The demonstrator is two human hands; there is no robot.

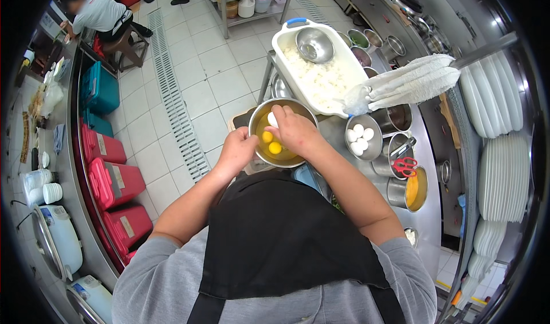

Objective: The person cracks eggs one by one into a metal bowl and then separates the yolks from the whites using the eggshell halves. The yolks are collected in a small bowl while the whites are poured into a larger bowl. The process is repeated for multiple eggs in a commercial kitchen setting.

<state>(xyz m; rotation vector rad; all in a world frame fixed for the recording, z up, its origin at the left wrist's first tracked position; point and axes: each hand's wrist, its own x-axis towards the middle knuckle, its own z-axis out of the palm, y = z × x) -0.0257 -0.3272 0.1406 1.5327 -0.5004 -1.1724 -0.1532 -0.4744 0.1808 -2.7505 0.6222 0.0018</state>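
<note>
My right hand (294,128) is over a steel bowl (283,165), its fingers closed around a white egg (273,120). Yellow yolks (275,148) lie in clear egg white in that bowl. At the bowl's left rim is my left hand (240,150), thumb and fingers pinching the rim. On the steel counter to the right, a smaller steel bowl (376,150) holds several whole white eggs (362,143). Beyond the bowl of yolks stands a white tub (288,74) of what looks like cooked rice, with an empty steel bowl (314,44) resting in it.
Red scissors (405,166) lie across a steel pot, beside a pot of orange-yellow food (412,188). A white towel (412,83) hangs from a bar near stacked plates (505,178). Red bins (116,184) line the left counter. Another person (101,12) sits at the far left.
</note>
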